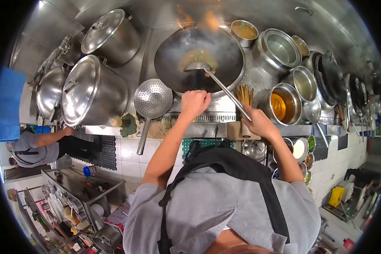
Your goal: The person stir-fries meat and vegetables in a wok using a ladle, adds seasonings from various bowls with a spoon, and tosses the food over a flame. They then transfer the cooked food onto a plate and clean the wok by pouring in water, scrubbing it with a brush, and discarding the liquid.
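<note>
A large dark wok sits over the burner, with steam rising from it and flames at its far rim. My left hand is closed at the wok's near edge, gripping it; the exact hold is hidden under the fingers. In my right hand is the long handle of a metal ladle. Its bowl is down inside the wok, over some greenish-yellow food blurred by steam. Beside my right hand stands a bamboo wok brush. Left of the wok lies a perforated strainer, its handle pointing toward me.
Large lidded pots stand on the left. To the right are a pot of amber liquid, a wide steel pot and a second strainer. Small ingredient bowls sit below. Another person is at the far left.
</note>
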Tool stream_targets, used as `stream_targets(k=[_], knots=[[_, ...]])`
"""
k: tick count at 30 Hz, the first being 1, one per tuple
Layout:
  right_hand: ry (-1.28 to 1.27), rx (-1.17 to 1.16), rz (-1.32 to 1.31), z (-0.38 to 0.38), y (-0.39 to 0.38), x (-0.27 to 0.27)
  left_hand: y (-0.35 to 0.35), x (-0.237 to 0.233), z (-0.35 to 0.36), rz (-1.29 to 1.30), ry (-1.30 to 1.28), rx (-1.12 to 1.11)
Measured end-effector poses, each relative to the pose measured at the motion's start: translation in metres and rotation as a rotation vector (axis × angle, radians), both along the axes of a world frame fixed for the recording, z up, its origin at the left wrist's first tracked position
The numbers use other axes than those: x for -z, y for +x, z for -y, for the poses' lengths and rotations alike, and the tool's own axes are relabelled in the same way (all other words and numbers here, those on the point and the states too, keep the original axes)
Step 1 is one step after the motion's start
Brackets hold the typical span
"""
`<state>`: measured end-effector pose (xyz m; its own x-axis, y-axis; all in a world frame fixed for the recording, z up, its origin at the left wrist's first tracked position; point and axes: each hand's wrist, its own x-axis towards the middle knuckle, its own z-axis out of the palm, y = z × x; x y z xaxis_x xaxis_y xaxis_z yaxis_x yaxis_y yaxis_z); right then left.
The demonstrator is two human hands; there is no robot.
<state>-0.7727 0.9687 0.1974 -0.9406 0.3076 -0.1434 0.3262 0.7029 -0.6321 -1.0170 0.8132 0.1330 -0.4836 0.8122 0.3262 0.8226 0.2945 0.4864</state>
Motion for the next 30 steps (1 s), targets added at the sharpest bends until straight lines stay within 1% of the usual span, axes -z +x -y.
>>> stream_targets(k=[1,4,5,6,8,10,11,12,13,14,16,19,20,22,23,24,25,27,28,29,30], knots=[[0.021,0.031,-0.082,-0.001,-0.007,0.017,0.001,0.014,0.002,-0.037,0.001,-0.013],[0.045,0.179,0.138,0.009,-0.022,0.014,0.017,0.063,0.024,-0.121,0.009,-0.044],[0.039,0.195,0.105,0.012,-0.018,0.011,0.031,0.070,0.043,-0.124,0.001,-0.051],[0.036,0.170,-0.005,0.014,-0.010,0.013,0.042,0.072,0.059,-0.090,0.013,-0.039],[0.030,0.114,-0.219,0.014,0.003,0.022,0.053,0.060,0.071,-0.057,0.011,-0.056],[-0.149,0.153,-0.083,0.019,0.012,0.007,0.040,0.044,0.050,-0.076,0.026,-0.076],[-0.225,0.154,-0.028,0.016,0.017,0.004,0.031,0.019,0.039,-0.043,-0.064,-0.074],[-0.298,0.155,0.023,0.013,0.022,-0.001,0.019,0.012,0.026,-0.009,-0.066,-0.059],[-0.296,0.134,0.069,0.010,0.027,-0.009,0.011,0.001,0.018,-0.005,-0.103,-0.063],[-0.277,0.079,0.012,0.011,0.030,-0.022,0.005,-0.012,0.015,-0.003,-0.112,-0.045],[-0.230,0.011,0.033,0.008,0.032,-0.045,0.004,-0.043,0.016,0.043,-0.163,-0.042],[-0.110,0.008,0.080,0.009,0.018,-0.049,0.000,-0.022,0.006,0.018,-0.040,0.002],[-0.069,0.028,0.044,0.007,0.015,-0.033,0.002,-0.004,0.005,-0.012,-0.006,-0.009],[0.024,0.073,-0.039,0.002,0.005,0.018,0.008,0.037,0.002,-0.083,0.075,-0.025],[0.078,0.097,0.008,0.005,0.000,0.022,0.015,0.043,0.012,-0.109,0.068,-0.023],[0.109,0.109,-0.043,0.005,0.002,0.034,0.024,0.060,0.028,-0.097,0.049,-0.029],[0.072,0.127,-0.045,0.008,0.006,0.026,0.035,0.074,0.044,-0.078,0.022,-0.040],[-0.002,0.156,-0.055,0.011,0.011,0.010,0.043,0.071,0.053,-0.064,0.054,-0.039],[-0.046,0.162,-0.051,0.014,0.016,0.006,0.048,0.058,0.056,-0.047,0.063,-0.047],[-0.096,0.170,-0.042,0.017,0.021,0.007,0.040,0.047,0.045,-0.072,0.099,-0.048],[-0.143,0.183,-0.041,0.018,0.027,0.013,0.027,0.045,0.031,-0.076,0.063,-0.056]])
